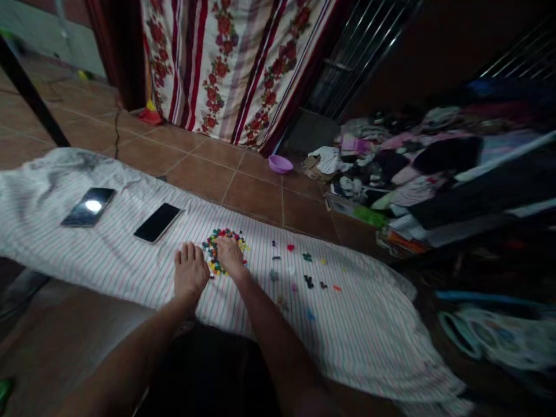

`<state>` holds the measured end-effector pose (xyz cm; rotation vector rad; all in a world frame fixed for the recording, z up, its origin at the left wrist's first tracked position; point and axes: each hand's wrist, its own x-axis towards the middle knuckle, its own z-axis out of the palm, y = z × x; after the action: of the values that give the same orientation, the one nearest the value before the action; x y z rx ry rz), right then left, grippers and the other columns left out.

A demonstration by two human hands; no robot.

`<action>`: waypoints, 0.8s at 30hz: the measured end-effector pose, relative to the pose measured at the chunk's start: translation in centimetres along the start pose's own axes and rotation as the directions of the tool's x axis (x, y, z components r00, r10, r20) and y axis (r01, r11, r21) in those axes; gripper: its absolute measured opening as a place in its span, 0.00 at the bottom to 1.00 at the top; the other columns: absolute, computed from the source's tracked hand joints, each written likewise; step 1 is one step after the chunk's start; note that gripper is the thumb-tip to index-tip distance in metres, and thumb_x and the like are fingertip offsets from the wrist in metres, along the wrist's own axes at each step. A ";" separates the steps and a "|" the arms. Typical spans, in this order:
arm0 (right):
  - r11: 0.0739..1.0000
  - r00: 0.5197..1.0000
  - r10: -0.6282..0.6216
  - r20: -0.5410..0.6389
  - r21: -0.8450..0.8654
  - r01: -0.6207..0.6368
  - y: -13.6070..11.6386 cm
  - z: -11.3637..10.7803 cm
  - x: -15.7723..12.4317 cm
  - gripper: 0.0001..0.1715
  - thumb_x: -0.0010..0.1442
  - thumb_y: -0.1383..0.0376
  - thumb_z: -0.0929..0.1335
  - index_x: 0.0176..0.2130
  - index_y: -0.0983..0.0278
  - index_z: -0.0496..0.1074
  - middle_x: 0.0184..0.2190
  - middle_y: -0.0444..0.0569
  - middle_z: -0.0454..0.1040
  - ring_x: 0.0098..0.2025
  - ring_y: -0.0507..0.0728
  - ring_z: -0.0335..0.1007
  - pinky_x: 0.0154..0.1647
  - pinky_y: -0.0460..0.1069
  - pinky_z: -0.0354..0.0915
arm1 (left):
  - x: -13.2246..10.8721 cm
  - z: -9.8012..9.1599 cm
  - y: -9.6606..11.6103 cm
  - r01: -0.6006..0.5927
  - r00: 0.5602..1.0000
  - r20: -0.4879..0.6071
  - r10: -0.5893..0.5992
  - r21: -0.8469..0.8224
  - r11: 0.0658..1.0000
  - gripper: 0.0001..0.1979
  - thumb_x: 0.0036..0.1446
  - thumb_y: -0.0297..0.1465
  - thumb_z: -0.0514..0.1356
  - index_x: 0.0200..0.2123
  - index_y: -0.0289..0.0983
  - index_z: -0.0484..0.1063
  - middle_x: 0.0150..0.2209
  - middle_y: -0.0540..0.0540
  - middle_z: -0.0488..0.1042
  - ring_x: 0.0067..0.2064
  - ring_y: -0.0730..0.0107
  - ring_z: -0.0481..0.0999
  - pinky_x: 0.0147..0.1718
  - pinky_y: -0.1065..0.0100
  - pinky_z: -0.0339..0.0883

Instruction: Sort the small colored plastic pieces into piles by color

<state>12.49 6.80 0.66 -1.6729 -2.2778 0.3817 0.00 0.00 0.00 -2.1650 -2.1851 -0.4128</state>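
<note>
In the head view we rest our left hand (190, 273) flat and open on the cloth (130, 260), the bead pile (223, 235) lies under our right hand (229, 256), whose grip we cannot tell, and light, small pinches seem best.
</note>
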 end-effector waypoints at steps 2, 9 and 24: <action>0.999 0.999 0.034 -0.008 -0.003 -0.034 0.0 0.0 0.1 0.22 0.66 0.71 0.60 0.49 0.59 0.79 0.47 0.48 0.79 0.51 0.57 0.69 0.55 0.50 0.60 | -0.1 0.0 -0.1 -0.003 1.000 -0.016 0.003 0.004 1.000 0.25 0.60 0.29 0.48 0.57 0.24 0.68 0.63 0.27 0.64 0.66 0.43 0.61 0.62 0.47 0.54; 0.993 0.990 0.074 -0.119 0.097 -0.063 0.7 0.6 0.5 0.12 0.64 0.70 0.66 0.42 0.59 0.79 0.41 0.47 0.80 0.45 0.56 0.72 0.50 0.49 0.62 | -0.2 0.3 -0.2 -0.017 0.998 -0.060 0.017 0.008 1.000 0.24 0.61 0.30 0.47 0.56 0.25 0.69 0.63 0.26 0.65 0.66 0.43 0.62 0.62 0.47 0.55; 0.983 0.935 0.129 -0.329 0.166 -0.078 0.8 0.8 -1.0 0.06 0.63 0.66 0.67 0.40 0.60 0.74 0.37 0.47 0.77 0.41 0.57 0.69 0.46 0.50 0.62 | -0.2 0.2 -0.3 -0.026 0.995 -0.100 0.021 -0.054 0.998 0.23 0.59 0.30 0.47 0.53 0.26 0.70 0.61 0.26 0.67 0.64 0.43 0.63 0.61 0.47 0.55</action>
<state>13.18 6.06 -0.47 -1.6418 -1.8709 0.2569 -0.26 -0.13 -0.33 -2.1446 -2.1187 -0.5739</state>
